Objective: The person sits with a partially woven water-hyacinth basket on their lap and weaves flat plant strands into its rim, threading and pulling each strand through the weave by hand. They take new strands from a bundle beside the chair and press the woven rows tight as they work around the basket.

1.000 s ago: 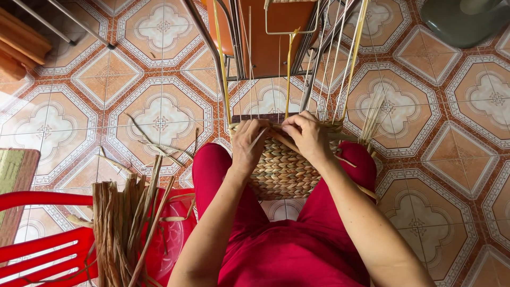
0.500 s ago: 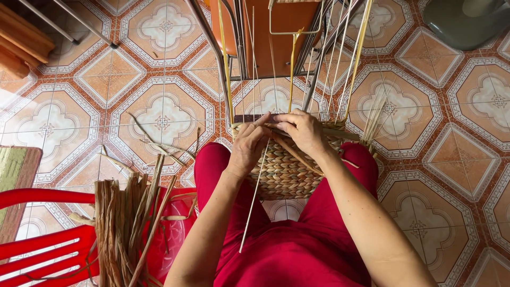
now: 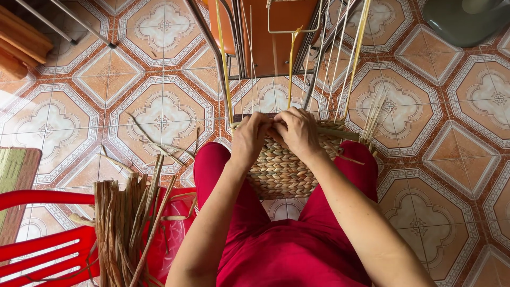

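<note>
Head view, looking down on a seated person in red trousers. A part-woven basket (image 3: 284, 172) of tan plaited fibre rests between the knees, its finished wall facing the camera and its open rim at the far side. The left hand (image 3: 251, 139) and the right hand (image 3: 297, 132) meet at that rim, touching one another. Each grip is narrow: the fingers of both hands are curled and pinched on a weaving strand (image 3: 340, 133) that lies along the top edge of the basket; the exact pinch point is hidden behind the knuckles.

Pale upright stakes (image 3: 348, 58) rise from the rim, fanning away from the person toward a metal-framed orange chair (image 3: 276, 37) that stands just beyond the basket. A bundle of dried reeds (image 3: 125, 228) stands to the person's left, leaning in a red basin (image 3: 172, 234) beside the left thigh. A red plastic stool (image 3: 42, 247) occupies the lower left corner. Loose fibre scraps (image 3: 154, 143) lie scattered on the patterned tile floor (image 3: 95, 90). A grey-green object (image 3: 462, 18), only partly in frame, sits at the upper right.
</note>
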